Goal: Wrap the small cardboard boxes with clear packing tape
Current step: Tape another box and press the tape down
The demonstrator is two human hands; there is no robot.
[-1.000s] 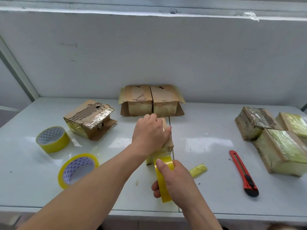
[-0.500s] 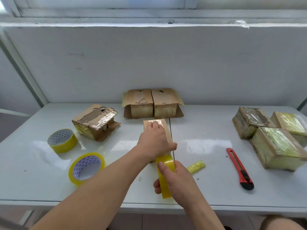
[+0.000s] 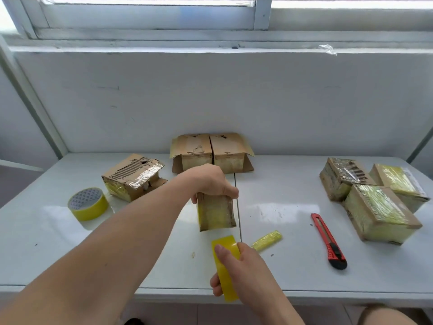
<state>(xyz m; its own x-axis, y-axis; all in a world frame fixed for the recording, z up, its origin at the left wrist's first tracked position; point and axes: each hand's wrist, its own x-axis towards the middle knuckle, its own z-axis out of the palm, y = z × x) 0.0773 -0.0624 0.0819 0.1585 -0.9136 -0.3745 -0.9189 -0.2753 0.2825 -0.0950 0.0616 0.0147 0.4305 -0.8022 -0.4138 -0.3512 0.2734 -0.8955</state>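
A small cardboard box (image 3: 215,213) stands on end at the middle of the white table (image 3: 281,198), its front face glossy with yellowish tape. My left hand (image 3: 210,184) grips its top from above, thumb on the right side. My right hand (image 3: 239,270) grips a yellow roll of packing tape (image 3: 225,268) edge-on, near the table's front edge and just below the box. There is a short gap between the roll and the box. I cannot tell whether a strip of tape spans it.
A second tape roll (image 3: 88,204) lies at the left beside a torn box (image 3: 133,177). Two boxes (image 3: 210,153) sit against the back wall. Three taped boxes (image 3: 375,198) are stacked at the right. A red utility knife (image 3: 328,240) and a tape scrap (image 3: 267,240) lie right of centre.
My left hand has tipped the box from lying flat up onto its end. The roll in my right hand has drawn back from the box. My head has tilted up.
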